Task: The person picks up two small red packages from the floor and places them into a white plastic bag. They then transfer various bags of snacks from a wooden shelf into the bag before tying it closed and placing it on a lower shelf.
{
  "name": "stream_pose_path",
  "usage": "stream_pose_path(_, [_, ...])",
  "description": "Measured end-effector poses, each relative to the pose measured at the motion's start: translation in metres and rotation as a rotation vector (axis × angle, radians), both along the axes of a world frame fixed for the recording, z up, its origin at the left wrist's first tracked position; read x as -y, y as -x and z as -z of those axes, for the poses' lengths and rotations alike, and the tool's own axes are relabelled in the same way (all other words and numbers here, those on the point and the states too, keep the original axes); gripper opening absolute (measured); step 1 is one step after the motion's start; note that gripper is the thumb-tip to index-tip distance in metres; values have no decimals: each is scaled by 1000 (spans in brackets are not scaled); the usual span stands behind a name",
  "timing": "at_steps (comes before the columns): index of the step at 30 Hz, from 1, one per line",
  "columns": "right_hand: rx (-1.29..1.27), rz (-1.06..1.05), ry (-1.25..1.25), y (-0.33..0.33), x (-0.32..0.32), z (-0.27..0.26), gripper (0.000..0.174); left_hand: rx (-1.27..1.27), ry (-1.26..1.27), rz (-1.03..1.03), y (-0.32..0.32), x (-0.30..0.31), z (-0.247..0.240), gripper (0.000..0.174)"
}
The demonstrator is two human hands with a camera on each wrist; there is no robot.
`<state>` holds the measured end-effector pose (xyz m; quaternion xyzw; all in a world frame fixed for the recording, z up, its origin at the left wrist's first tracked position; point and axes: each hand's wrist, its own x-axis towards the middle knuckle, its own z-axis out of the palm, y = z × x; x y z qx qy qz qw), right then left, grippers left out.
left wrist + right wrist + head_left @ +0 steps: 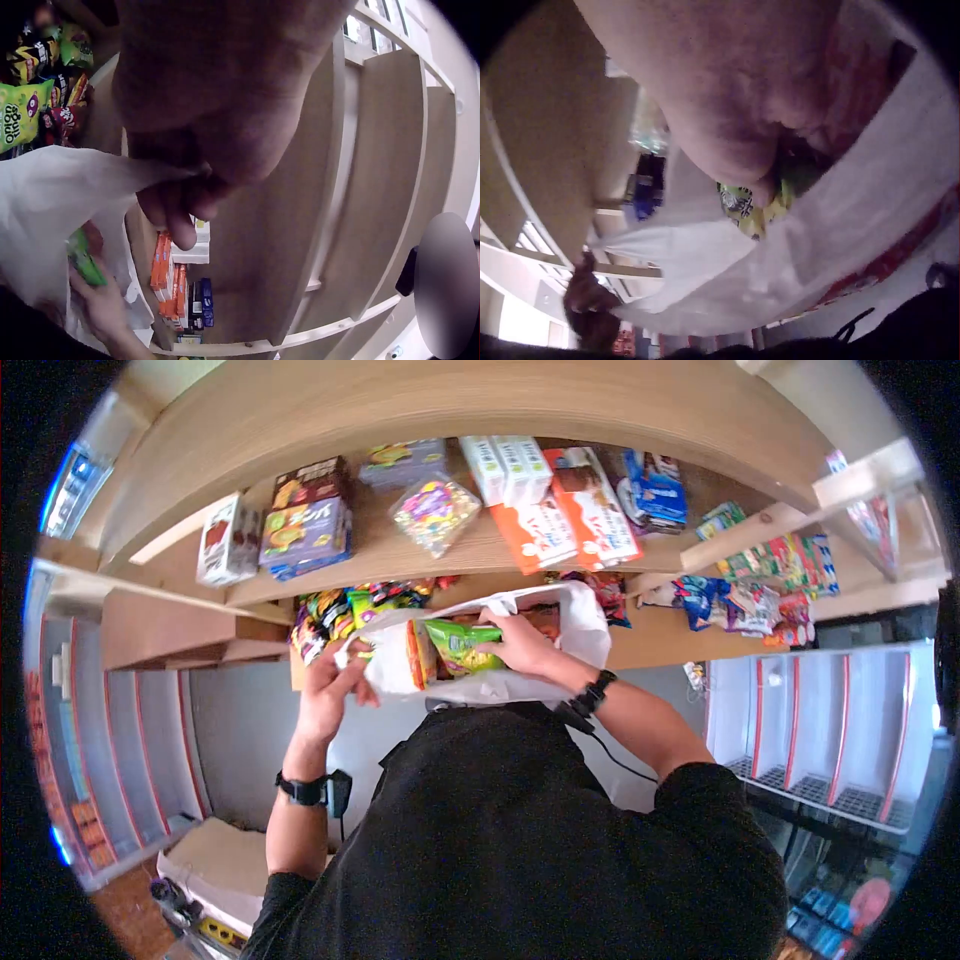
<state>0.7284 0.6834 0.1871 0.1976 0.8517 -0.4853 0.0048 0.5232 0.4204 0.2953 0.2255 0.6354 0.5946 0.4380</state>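
A white plastic bag (590,632) is spread wide in front of the person's chest, at the edge of the lower shelf. My left hand (332,690) pinches the bag's left rim; the left wrist view shows the plastic (112,171) pulled taut to its fingers. Inside the mouth of the bag, my right hand (520,643) grips a green snack packet (458,644) by its right end. An orange-and-yellow packet (421,656) stands upright beside it on the left. In the right wrist view, the bag wall (705,255) surrounds the packet, and the hand hides much of it.
Boxed sweets (305,532), a clear pack of colourful candy (435,512) and orange-and-white boxes (540,532) stand on the upper shelf (400,565). Below it, colourful snack packets (325,615) are piled left of the bag. More bagged snacks (745,605) lie to the right.
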Motion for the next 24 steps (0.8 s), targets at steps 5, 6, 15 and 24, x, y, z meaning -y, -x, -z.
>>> stream_pose_path(5, [-349, 316, 339, -103, -42, -55, 38, 26, 31, -19, 1, 16, -6, 17])
stream_pose_path(6, [-365, 398, 419, -125, -54, -59, 39, 23, 45, -10, 3, 19, -7, 17])
stream_pose_path(15, [-382, 1075, 1143, -259, -113, 69, 41, -13, 4, -15, 12, 7, -6, 15])
stream_pose_path(24, [-288, 1005, 1034, -196, -204, 150, 41, 6, 8, 20, 6, 13, 0, 17])
